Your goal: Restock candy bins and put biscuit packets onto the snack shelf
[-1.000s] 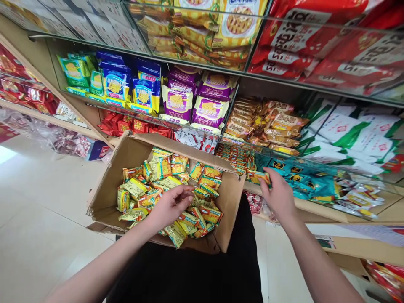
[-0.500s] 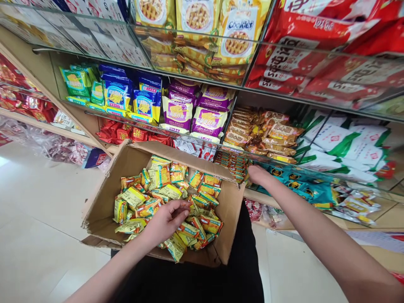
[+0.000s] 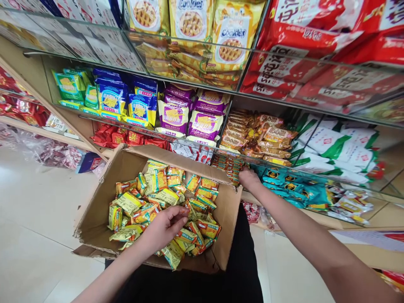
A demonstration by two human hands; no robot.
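A cardboard box point(image 3: 91, 206) full of small yellow-and-orange wrapped snack packets point(image 3: 128, 203) rests on my lap against the shelf. My left hand point(image 3: 168, 225) is over the packets, its fingers curled in and the thumb close to them; whether a packet is between them is hidden. My right hand point(image 3: 250, 178) reaches in at the lower shelf, beside stacked rows of small snack packets point(image 3: 232, 168). Its fingers are mostly turned away, so their grip does not show. Teal packets point(image 3: 280, 185) lie just right of that hand.
A glass shelf edge point(image 3: 189, 141) runs just above my right hand. On it stand purple soda biscuit bags point(image 3: 205, 122), brown-wrapped snacks point(image 3: 274, 139) and white-and-green bags point(image 3: 341, 141). Yellow cookie bags point(image 3: 233, 38) fill the shelf above. Clear plastic bags point(image 3: 47, 147) lie low at left.
The view has shifted slightly, so the box sits a little lower and further left. My right hand has drawn in closer to the stacked packets. My left hand stays over the box.
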